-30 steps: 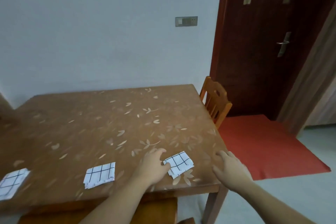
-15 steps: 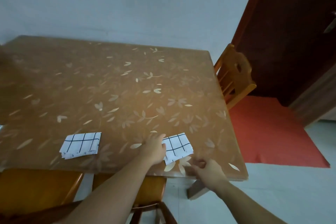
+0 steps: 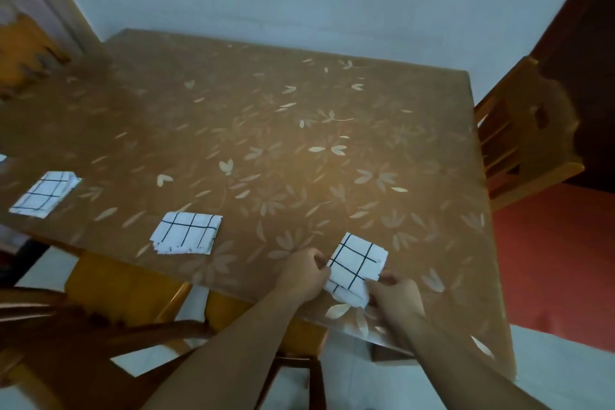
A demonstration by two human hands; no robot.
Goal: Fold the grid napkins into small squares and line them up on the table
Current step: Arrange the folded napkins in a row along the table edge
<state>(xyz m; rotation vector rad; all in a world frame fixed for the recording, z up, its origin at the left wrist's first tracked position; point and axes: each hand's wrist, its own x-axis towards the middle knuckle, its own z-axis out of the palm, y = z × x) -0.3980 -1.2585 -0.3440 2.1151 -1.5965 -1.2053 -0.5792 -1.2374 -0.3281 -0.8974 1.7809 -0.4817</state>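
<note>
Three folded white napkins with black grid lines lie in a row near the front edge of the brown leaf-patterned table [image 3: 299,130]. The left napkin [image 3: 45,194] and the middle napkin [image 3: 187,232] lie flat and untouched. Both hands are on the right napkin [image 3: 357,261]. My left hand [image 3: 304,271] pinches its left edge. My right hand [image 3: 394,296] pinches its near right corner, where the layers lift off the table a little.
A wooden chair [image 3: 522,143] stands at the table's right side over a red mat [image 3: 552,256]. Another wooden chair [image 3: 126,289] is tucked under the near edge. A white scrap [image 3: 2,158] shows at the far left edge. A pale wall rises behind the table.
My right hand came onto the table and took the napkin's near right corner. My left hand stayed at its left edge. The camera tilted down and left, showing the third napkin.
</note>
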